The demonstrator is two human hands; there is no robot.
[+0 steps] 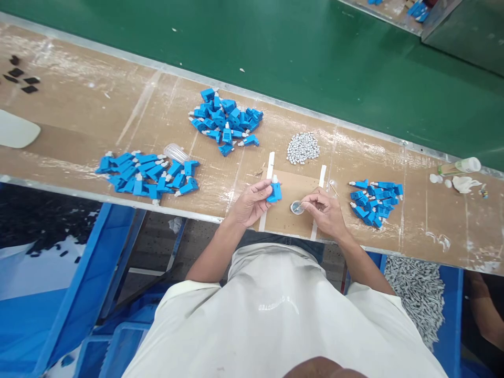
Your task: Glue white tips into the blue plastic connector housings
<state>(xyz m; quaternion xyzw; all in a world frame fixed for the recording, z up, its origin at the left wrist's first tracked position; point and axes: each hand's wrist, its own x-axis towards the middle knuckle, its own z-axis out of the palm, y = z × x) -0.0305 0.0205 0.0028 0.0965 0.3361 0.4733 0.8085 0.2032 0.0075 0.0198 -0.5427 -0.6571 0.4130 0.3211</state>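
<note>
My left hand is closed on a blue plastic part with a white tip that points up and away from me. A thin stick, perhaps a toothpick, is pinched in my right hand. The stick's end dips into a small round cup, which stands on the cardboard between my hands. Past the cup lies a pile of small grey-white pieces. Two white strips of tape run along the cardboard on either side of the cup.
Blue parts lie in a far heap, a left heap and a right heap. A bottle lies at the right. Below the table are a bin of grey pieces and black pieces. Another person's arm shows at lower right.
</note>
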